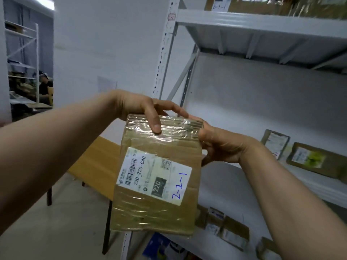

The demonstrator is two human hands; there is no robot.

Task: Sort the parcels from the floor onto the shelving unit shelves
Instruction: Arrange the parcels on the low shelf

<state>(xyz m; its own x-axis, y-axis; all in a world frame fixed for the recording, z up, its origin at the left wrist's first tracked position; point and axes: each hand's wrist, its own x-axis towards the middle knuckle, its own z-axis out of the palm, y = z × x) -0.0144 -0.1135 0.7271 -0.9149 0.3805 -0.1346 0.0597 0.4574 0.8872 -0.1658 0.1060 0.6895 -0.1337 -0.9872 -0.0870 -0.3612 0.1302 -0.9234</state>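
The grey metal shelving unit (165,53) carries a smaller labelled parcel (275,143) and a wider labelled parcel (317,159) on its middle shelf (234,177), more parcels (225,228) on the shelf below (blurred), and a brown carton (262,2) on the top shelf (262,21).

Parcel (155,177): brown cardboard, glossy crinkled tape, white paper label. Shelving unit (262,23): matt grey metal.

Cool, even indoor light, fairly bright; a ceiling lamp (44,1) at top left is blown out to white. Glare streaks the clear tape on the parcel (155,184), whose label reads sharp. Soft shadow lies under the upper shelf (262,23). The shelf upright (163,53) bows with wide-angle distortion; the shelved parcels (315,160) at right look blurred, perhaps from motion.
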